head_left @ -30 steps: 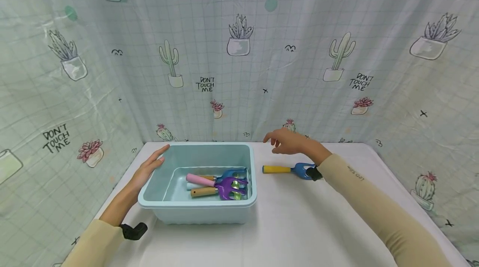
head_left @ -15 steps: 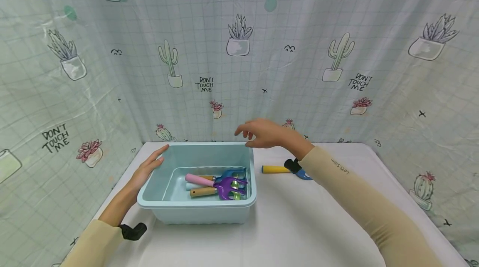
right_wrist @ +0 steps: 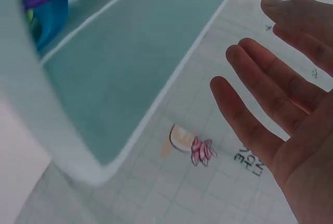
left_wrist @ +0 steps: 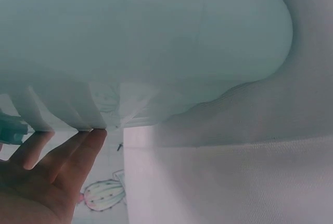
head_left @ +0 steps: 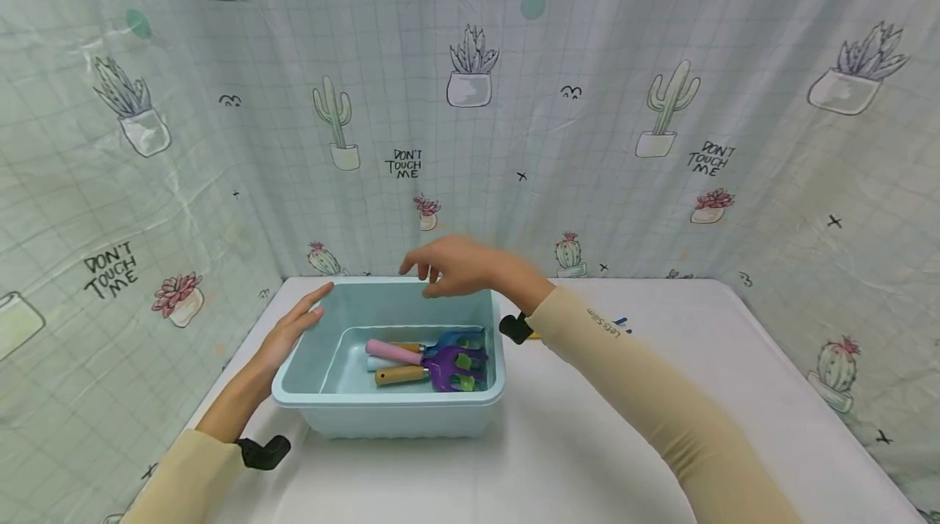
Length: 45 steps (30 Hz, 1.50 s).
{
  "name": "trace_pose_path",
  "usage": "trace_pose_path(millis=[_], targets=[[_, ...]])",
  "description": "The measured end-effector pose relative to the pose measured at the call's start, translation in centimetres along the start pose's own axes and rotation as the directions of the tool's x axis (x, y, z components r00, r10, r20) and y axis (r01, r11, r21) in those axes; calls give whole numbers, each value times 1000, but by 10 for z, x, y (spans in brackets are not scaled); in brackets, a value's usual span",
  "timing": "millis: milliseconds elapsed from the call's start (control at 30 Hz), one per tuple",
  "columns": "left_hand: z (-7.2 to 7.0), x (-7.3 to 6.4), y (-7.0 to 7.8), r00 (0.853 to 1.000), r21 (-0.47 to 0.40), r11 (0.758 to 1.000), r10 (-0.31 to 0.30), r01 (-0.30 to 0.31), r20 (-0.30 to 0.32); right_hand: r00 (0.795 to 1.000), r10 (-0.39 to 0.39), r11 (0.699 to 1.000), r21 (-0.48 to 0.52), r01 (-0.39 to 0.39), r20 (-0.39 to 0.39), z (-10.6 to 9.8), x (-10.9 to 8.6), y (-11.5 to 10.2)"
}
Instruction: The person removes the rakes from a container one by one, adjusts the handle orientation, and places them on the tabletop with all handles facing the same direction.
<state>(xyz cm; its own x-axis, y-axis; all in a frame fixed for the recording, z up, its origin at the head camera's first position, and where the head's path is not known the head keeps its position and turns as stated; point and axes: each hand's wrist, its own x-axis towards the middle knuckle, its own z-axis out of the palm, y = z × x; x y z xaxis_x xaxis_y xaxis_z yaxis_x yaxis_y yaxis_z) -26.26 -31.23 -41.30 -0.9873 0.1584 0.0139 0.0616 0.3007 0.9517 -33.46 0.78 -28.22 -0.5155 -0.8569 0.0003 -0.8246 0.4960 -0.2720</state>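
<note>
A pale blue plastic basin [head_left: 389, 419] stands on the white table. My left hand [head_left: 282, 343] rests at its left side; in the left wrist view the fingertips [left_wrist: 96, 136] touch the outer wall. Over the back rim hovers my right hand [head_left: 461, 264], fingers loosely bent and nothing in them. Inside the basin lie several small garden tools: a purple hand fork [head_left: 444, 366] with a pink handle, a wooden handle [head_left: 400, 375], a blue tool [head_left: 451, 339] and green parts partly covered by the fork.
Right of the basin lies a blue garden tool [head_left: 622, 322] with a yellow handle, mostly hidden by my right forearm. A cactus-print curtain [head_left: 514, 140] hangs round the back and both sides of the white table [head_left: 587, 442].
My right hand has moved left, from above the table to over the basin's back rim, its forearm now covering most of the yellow-handled tool. My left hand stays at the basin.
</note>
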Motion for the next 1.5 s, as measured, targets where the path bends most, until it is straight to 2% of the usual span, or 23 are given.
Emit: trace_pose_path(millis=[333,733,1100,1267,1500], targets=[[0,-1,2,1000,-16,1000,0,0,9,999,6,995,97,-11,49,36,30,-4],[3,-1,1,999,-26,999,-38,38,13,986,80,973,204,-109,146,80,54,4],[1,0,0,999,6,999,-53,53,11,985,56,959,266,-97,160,93,70,3],[1,-2,0,998,-20,998,-52,53,18,984,32,963,259,-78,176,98,77,0],[-2,-1,2,999,-19,999,-44,44,3,978,77,934,329,-138,193,99,77,6]])
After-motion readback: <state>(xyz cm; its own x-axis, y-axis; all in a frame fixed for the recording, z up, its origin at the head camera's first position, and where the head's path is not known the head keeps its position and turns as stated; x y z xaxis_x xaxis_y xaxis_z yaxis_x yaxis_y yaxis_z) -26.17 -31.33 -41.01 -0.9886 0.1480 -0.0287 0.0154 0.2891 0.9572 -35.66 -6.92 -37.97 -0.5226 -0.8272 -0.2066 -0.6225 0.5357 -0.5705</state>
